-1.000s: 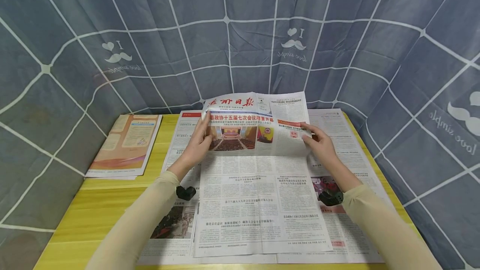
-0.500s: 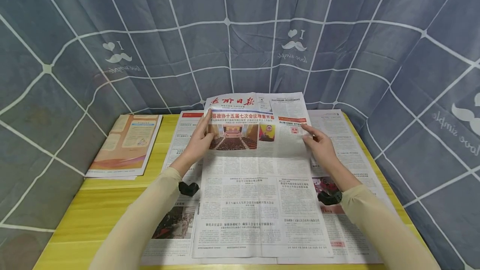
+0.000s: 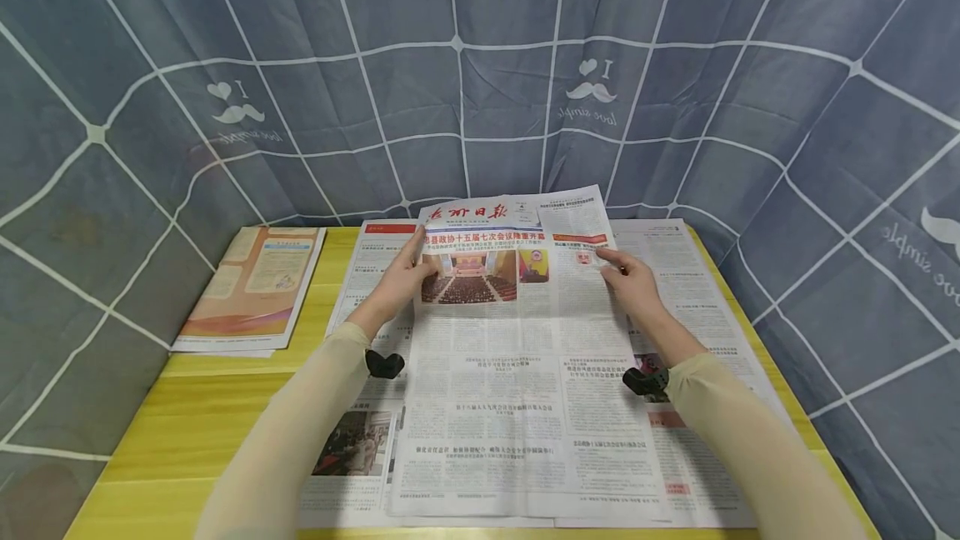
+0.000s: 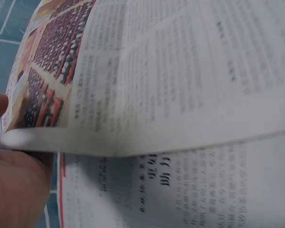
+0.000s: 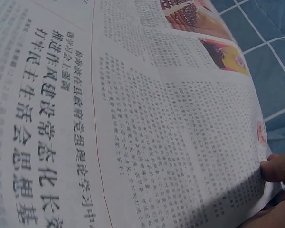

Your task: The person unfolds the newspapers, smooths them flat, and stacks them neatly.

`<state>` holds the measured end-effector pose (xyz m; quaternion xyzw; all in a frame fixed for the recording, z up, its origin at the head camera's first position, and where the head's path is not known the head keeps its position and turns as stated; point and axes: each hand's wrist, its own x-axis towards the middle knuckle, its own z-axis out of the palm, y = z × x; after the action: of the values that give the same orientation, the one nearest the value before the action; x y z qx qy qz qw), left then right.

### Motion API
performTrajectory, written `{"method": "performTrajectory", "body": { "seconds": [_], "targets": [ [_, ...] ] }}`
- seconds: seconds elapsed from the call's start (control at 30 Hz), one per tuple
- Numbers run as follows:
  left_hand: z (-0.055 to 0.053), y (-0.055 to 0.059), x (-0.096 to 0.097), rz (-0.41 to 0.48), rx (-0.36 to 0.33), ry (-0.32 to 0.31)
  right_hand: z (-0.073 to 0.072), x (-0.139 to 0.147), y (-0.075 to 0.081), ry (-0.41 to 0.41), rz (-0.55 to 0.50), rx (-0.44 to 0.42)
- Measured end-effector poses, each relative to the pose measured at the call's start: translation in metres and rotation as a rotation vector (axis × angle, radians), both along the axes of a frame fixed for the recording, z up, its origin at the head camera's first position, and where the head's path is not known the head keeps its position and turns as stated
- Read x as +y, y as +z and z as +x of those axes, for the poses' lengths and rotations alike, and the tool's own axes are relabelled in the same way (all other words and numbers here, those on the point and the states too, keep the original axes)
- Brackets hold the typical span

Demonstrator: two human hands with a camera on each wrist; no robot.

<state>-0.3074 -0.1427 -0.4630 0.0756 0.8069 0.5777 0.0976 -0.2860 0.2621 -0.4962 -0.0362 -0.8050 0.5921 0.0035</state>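
Nearest the wearer, two cream sleeves [image 3: 277,440] reach forward over a yellow table [image 3: 172,448], with black devices [image 3: 384,365] at the wrists. Between the forearms lies the lower part of a newspaper [image 3: 517,407], on top of spread sheets [image 3: 697,290] that show along both its sides. Farther up, the left hand [image 3: 393,286] pinches the newspaper's left edge, thumb over the front beside a photo of a hall [image 3: 480,282]; seen from the left wrist, that edge curls up, apart from the print beneath. The right hand [image 3: 633,282] grips the right edge between thumb and fingers. Off to the left, well apart, lies an orange booklet [image 3: 247,290]. Beyond everything hangs a grey-blue curtain [image 3: 495,98] with white lines.
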Motion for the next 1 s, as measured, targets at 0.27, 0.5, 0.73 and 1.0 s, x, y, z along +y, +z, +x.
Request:
{"method": "performTrajectory", "body": {
  "seconds": [0.27, 0.5, 0.73, 1.0],
  "targets": [
    [0.0, -0.017, -0.009, -0.124, -0.141, -0.054, -0.006, -0.004, -0.009, 0.009, 0.044, -0.025],
    [0.002, -0.022, -0.008, -0.27, -0.143, -0.148, -0.013, -0.003, -0.019, 0.012, 0.079, -0.051],
    [0.004, -0.023, -0.003, -0.431, -0.111, -0.139, -0.013, -0.003, -0.026, 0.028, 0.22, -0.08],
    [0.005, -0.025, 0.002, -0.636, -0.048, -0.158, -0.012, -0.005, -0.027, 0.031, 0.35, -0.075]
  ]
}}
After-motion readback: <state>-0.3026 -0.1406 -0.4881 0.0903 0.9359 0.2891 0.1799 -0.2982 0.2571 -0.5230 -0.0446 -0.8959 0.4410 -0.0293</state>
